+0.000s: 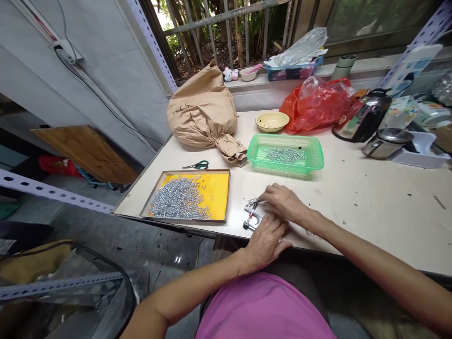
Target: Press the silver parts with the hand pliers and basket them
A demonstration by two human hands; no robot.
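Observation:
A small metal clamp-like device [251,215], with a dark spring, a red part and a black knob, lies near the table's front edge. My left hand [267,239] is closed on its near right side, fingers bent over it. Just beyond, my right hand [282,201] has its fingers curled and pressed together at the device's far end; what the fingertips pinch is hidden. To the left, a shallow tray [229,197] with a yellow bottom holds a heap of small silvery metal pins [176,200]. More such pins lie in a green plastic basket [252,160] behind my hands.
Green-handled scissors [201,165] lie behind the tray. A brown paper sack [203,110], a cream bowl [271,123] and a red plastic bag [318,108] stand along the back. A kettle [363,115] and a steel canister [386,143] are on the right.

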